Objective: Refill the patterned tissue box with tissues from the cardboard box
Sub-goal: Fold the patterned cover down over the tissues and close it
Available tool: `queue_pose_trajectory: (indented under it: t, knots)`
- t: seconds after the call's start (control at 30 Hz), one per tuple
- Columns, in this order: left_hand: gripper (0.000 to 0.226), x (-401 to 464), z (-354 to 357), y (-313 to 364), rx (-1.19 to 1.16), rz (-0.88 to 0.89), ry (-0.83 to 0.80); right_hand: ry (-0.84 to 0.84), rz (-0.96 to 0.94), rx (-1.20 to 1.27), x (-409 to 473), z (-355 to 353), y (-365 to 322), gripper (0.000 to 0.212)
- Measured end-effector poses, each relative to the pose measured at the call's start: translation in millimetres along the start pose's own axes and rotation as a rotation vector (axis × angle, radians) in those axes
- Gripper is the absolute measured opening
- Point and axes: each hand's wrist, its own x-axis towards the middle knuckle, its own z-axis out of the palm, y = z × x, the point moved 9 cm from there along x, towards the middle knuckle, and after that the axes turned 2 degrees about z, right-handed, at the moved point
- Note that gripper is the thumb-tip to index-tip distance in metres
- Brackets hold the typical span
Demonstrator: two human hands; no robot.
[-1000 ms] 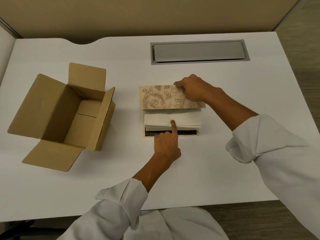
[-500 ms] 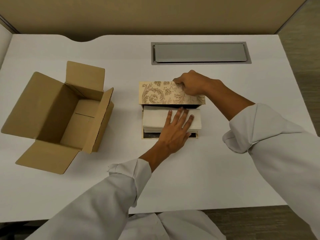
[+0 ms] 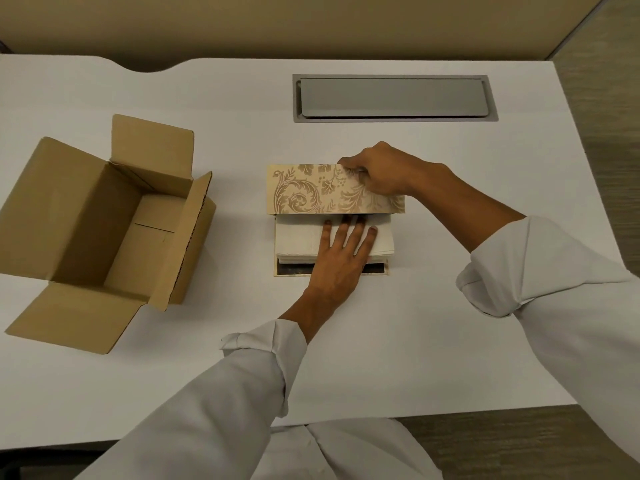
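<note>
The patterned tissue box [image 3: 311, 190] stands open in the middle of the white desk, its gold floral lid tipped up and back. My right hand [image 3: 379, 173] pinches the lid's top right edge. A white stack of tissues [image 3: 298, 237] lies in the box's base, whose dark front rim [image 3: 294, 268] shows below the stack. My left hand [image 3: 341, 258] lies flat on the tissues, fingers spread, fingertips at the lid's lower edge. The brown cardboard box [image 3: 100, 223] sits at the left with its flaps open and nothing visible inside.
A grey metal cable hatch [image 3: 394, 98] is set into the desk [image 3: 433, 341] behind the tissue box. A tan partition wall [image 3: 277, 22] runs along the desk's far edge. Wood-look floor [image 3: 609, 116] shows at the right.
My left hand went from one pointing finger at the stack's front edge to a flat palm on top of the tissues. The right hand stays on the lid.
</note>
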Motion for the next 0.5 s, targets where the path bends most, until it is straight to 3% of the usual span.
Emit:
queue_pose_trajectory:
  t: [0.3,0.5]
  knots:
    - [0.07,-0.4,-3.5,-1.0,-0.017,-0.014,0.068,-0.001,-0.025,0.033,-19.5,5.9,-6.3,0.044]
    - [0.037,-9.5,-19.9,0.5,-0.053,0.006,0.248,-0.012,-0.046,0.035,-37.5,16.9,-11.2,0.043]
